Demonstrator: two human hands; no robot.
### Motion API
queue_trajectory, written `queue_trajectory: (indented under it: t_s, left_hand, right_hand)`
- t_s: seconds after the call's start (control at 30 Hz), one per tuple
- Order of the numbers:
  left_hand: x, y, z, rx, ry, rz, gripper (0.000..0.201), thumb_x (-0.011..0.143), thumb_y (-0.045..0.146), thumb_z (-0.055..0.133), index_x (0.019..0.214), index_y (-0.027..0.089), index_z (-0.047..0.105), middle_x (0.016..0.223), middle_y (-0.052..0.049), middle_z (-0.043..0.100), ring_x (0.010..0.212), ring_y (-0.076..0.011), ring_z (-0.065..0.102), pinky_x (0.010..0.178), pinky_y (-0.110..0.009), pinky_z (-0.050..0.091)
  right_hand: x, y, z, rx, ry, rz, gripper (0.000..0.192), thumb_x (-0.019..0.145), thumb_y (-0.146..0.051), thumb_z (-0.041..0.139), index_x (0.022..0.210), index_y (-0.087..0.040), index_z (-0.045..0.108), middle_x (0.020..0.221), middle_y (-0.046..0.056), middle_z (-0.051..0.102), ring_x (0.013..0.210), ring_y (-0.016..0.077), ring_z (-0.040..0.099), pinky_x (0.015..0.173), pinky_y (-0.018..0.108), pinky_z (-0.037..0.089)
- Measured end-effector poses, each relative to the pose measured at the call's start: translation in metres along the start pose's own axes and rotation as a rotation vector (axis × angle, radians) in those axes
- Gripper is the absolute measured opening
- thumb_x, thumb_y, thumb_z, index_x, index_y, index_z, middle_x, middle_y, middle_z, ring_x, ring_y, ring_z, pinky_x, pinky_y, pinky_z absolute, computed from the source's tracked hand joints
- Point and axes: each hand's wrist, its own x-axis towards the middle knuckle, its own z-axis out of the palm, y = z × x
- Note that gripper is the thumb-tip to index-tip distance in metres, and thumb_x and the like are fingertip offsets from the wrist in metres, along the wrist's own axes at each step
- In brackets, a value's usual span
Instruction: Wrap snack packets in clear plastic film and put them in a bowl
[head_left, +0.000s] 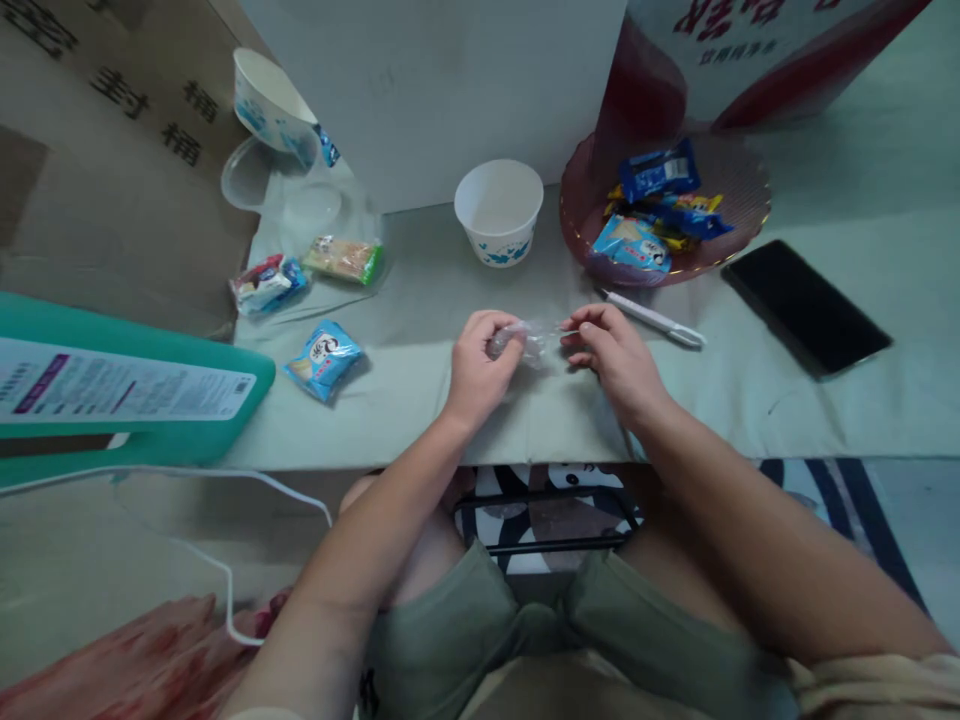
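Observation:
My left hand [486, 362] is closed around a crumpled piece of clear plastic film [534, 342] above the front part of the table. The film stretches to the right, where my right hand [609, 352] pinches its thin edge between thumb and fingertips. Behind the hands stands a white paper bowl [501, 215] with a blue pattern, upright. A white pen [654, 318] lies just beyond my right hand. Left of my left hand, a blue snack packet [324, 360] rests on the table.
A pink glass bowl [756, 225] holds several wrapped snacks. A black phone [808, 308] lies at right. More snack packets [343, 258], stacked paper bowls [271, 105] and clear lids [247, 175] are at left. A green jug [247, 385] and a cardboard box [135, 180] border the left side.

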Motion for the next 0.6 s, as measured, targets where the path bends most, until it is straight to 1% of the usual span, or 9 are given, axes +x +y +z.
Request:
queue_trajectory:
  t_s: [0.07, 0.17, 0.27, 0.33, 0.4, 0.43, 0.47, 0.53, 0.6]
  left_hand:
    - [0.006, -0.001, -0.010, 0.060, 0.090, 0.031, 0.008, 0.083, 0.026, 0.069, 0.081, 0.021, 0.063, 0.081, -0.001, 0.064, 0.077, -0.0143, 0.060, 0.074, -0.028, 0.049]
    - [0.016, 0.000, -0.024, 0.095, 0.200, 0.040, 0.015, 0.078, 0.021, 0.072, 0.078, 0.022, 0.057, 0.070, 0.004, 0.055, 0.062, -0.0111, 0.050, 0.061, -0.026, 0.042]
    - [0.037, 0.009, -0.034, 0.209, 0.321, 0.158, 0.023, 0.076, 0.015, 0.074, 0.074, 0.023, 0.053, 0.068, 0.005, 0.051, 0.061, -0.0115, 0.048, 0.060, -0.027, 0.041]
    - [0.063, 0.019, -0.034, 0.301, 0.345, 0.261, 0.027, 0.075, 0.011, 0.075, 0.071, 0.023, 0.051, 0.069, 0.004, 0.052, 0.065, -0.0131, 0.050, 0.064, -0.030, 0.042]
    - [0.099, 0.028, -0.028, 0.380, 0.279, 0.307, 0.029, 0.074, 0.008, 0.076, 0.071, 0.024, 0.051, 0.072, 0.002, 0.055, 0.075, -0.0160, 0.056, 0.073, -0.033, 0.046]
    - [0.120, 0.030, -0.023, 0.411, 0.227, 0.295, 0.030, 0.074, 0.007, 0.075, 0.071, 0.024, 0.051, 0.074, 0.002, 0.057, 0.083, -0.0177, 0.059, 0.078, -0.034, 0.047]
    - [0.140, 0.031, -0.017, 0.447, 0.165, 0.263, 0.030, 0.074, 0.007, 0.075, 0.070, 0.024, 0.051, 0.074, 0.001, 0.059, 0.089, -0.0193, 0.061, 0.083, -0.036, 0.047]
    - [0.176, 0.027, -0.002, 0.560, 0.054, 0.145, 0.031, 0.073, 0.007, 0.076, 0.066, 0.024, 0.052, 0.073, -0.002, 0.061, 0.098, -0.0240, 0.064, 0.091, -0.039, 0.047]
    - [0.201, 0.020, 0.012, 0.704, -0.023, 0.015, 0.029, 0.071, 0.010, 0.077, 0.061, 0.023, 0.053, 0.076, -0.006, 0.065, 0.106, -0.0314, 0.066, 0.098, -0.045, 0.047]
  right_hand:
    - [0.003, 0.002, -0.003, -0.033, 0.037, -0.008, 0.032, 0.071, -0.046, 0.061, 0.094, -0.026, 0.051, 0.096, 0.001, 0.063, 0.081, 0.0154, 0.063, 0.065, 0.029, 0.045]
    - [0.004, 0.003, -0.003, -0.072, -0.014, -0.030, 0.031, 0.074, -0.048, 0.058, 0.095, -0.026, 0.051, 0.092, -0.001, 0.062, 0.075, 0.0140, 0.062, 0.066, 0.031, 0.044]
    - [0.001, 0.003, 0.001, -0.110, -0.077, -0.085, 0.029, 0.079, -0.048, 0.056, 0.096, -0.025, 0.053, 0.091, -0.001, 0.061, 0.073, 0.0136, 0.061, 0.070, 0.033, 0.045]
    - [0.000, 0.002, 0.006, -0.123, -0.111, -0.106, 0.027, 0.082, -0.047, 0.055, 0.097, -0.025, 0.054, 0.091, -0.001, 0.062, 0.073, 0.0141, 0.061, 0.072, 0.034, 0.044]
    - [0.000, 0.001, 0.009, -0.125, -0.140, -0.118, 0.026, 0.083, -0.046, 0.054, 0.097, -0.024, 0.055, 0.089, -0.001, 0.062, 0.072, 0.0146, 0.061, 0.073, 0.035, 0.044]
    - [0.001, 0.000, 0.010, -0.122, -0.150, -0.124, 0.025, 0.083, -0.046, 0.054, 0.096, -0.024, 0.055, 0.087, -0.001, 0.062, 0.072, 0.0148, 0.061, 0.074, 0.035, 0.044]
    - [0.001, -0.001, 0.010, -0.119, -0.156, -0.132, 0.025, 0.083, -0.045, 0.054, 0.095, -0.024, 0.055, 0.086, -0.002, 0.062, 0.072, 0.0148, 0.061, 0.074, 0.035, 0.044]
    - [0.003, -0.002, 0.010, -0.118, -0.160, -0.146, 0.022, 0.084, -0.044, 0.053, 0.094, -0.024, 0.055, 0.082, -0.002, 0.061, 0.072, 0.0151, 0.059, 0.075, 0.035, 0.045]
    - [0.004, -0.004, 0.009, -0.127, -0.161, -0.150, 0.019, 0.086, -0.042, 0.052, 0.092, -0.024, 0.055, 0.080, -0.002, 0.061, 0.073, 0.0155, 0.059, 0.075, 0.035, 0.044]
